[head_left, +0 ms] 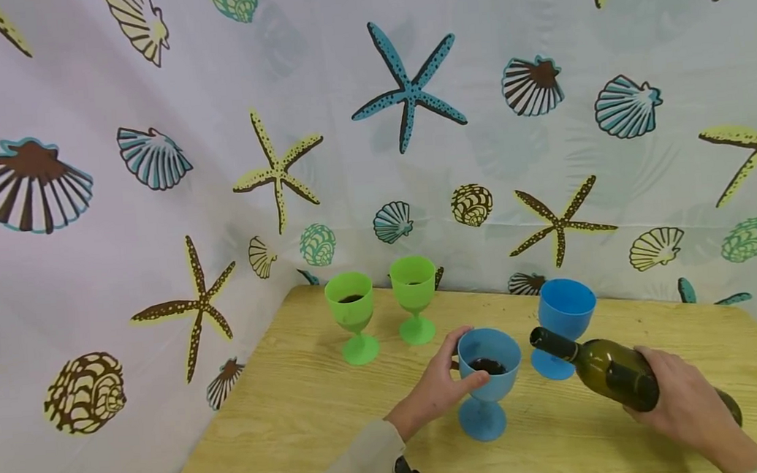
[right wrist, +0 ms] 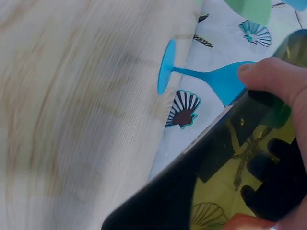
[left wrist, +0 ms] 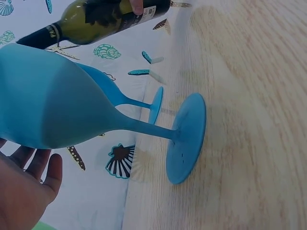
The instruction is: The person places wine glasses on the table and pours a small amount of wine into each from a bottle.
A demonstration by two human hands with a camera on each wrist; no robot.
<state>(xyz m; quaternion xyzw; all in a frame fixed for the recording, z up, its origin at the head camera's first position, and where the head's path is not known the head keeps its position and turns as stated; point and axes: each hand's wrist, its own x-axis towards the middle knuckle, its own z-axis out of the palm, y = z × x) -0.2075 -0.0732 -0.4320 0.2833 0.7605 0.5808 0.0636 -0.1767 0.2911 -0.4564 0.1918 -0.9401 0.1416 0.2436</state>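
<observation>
My left hand holds the near blue goblet by its bowl, thumb across the front and fingers round the far side. Dark liquid shows inside the bowl. In the left wrist view the goblet's foot rests on the table. My right hand grips a green glass wine bottle round its body. The bottle leans over, its neck pointing left and a little up, its mouth to the right of the near goblet's rim. Behind the bottle neck stands a second blue goblet, partly covered by it.
Two green goblets stand at the back left of the wooden table, both with dark liquid inside. A white curtain printed with shells and starfish hangs behind the table and along its left side.
</observation>
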